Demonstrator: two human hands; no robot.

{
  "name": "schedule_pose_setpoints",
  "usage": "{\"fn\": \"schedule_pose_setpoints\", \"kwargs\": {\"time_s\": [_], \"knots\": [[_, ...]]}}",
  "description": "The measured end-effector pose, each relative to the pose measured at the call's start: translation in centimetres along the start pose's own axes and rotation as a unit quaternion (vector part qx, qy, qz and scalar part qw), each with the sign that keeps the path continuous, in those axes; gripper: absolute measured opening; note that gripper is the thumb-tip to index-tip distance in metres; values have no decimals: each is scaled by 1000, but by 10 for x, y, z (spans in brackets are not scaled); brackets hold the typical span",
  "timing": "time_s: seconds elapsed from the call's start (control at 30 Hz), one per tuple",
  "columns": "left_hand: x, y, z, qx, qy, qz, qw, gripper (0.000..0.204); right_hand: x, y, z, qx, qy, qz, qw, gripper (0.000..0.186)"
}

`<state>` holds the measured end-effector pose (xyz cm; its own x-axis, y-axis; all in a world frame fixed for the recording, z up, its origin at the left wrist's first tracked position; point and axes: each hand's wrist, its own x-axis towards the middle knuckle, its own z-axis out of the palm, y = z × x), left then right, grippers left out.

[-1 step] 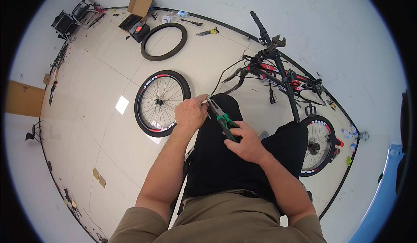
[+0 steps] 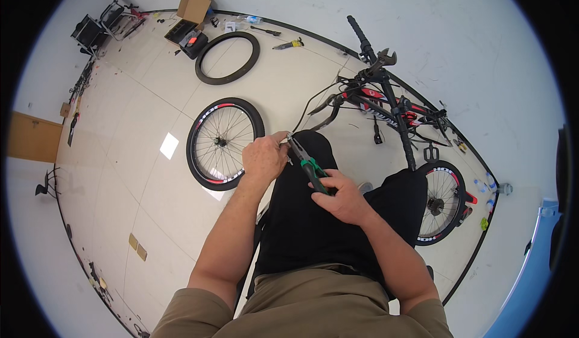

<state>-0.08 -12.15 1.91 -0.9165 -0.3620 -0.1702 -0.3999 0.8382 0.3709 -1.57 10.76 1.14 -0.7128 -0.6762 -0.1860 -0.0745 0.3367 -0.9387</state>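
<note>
My right hand (image 2: 342, 200) is wrapped round the green and black handles of a pair of pliers (image 2: 312, 168). Their metal jaws point up and left, over my black-trousered knee. At the jaw tips my left hand (image 2: 264, 156) is closed, thumb and forefinger pinching a small metal part (image 2: 290, 137). Its exact kind is too small to make out, and the fingers partly cover it. Left of that hand a bicycle wheel (image 2: 192, 151) with a black tyre lies on the floor.
A black and red bicycle frame (image 2: 374, 110) with handlebar lies ahead on the right, an adjustable wrench (image 2: 382, 60) by the bar. Another wheel (image 2: 461, 202) sits beside my right knee. A loose tyre (image 2: 253, 60), a yellow-handled tool (image 2: 288, 44) and an opened cardboard box (image 2: 195, 6) are farther off.
</note>
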Motion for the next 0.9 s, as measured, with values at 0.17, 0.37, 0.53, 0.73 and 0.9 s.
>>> {"fn": "schedule_pose_setpoints", "kwargs": {"time_s": [0.17, 0.37, 0.53, 0.73, 0.9], "knots": [[1, -2, 3, 1, 6, -2, 1000, 28, 4, -3, -11, 218, -72, 127, 965, 30], [-1, 4, -3, -56, 22, -5, 998, 29, 2, -15, -21, 306, -80, 193, 929, 25], [-3, 18, -12, -282, -55, -39, 957, 36, -7, -31, -52, 12, -68, 20, 997, 29], [-6, 41, -22, -375, -92, 81, 919, 50, -24, -46, -110, -116, -57, -55, 990, 26], [-3, 69, -17, -584, -258, -88, 764, 35, -38, -48, -141, -133, -3, -24, 991, 23]]}}
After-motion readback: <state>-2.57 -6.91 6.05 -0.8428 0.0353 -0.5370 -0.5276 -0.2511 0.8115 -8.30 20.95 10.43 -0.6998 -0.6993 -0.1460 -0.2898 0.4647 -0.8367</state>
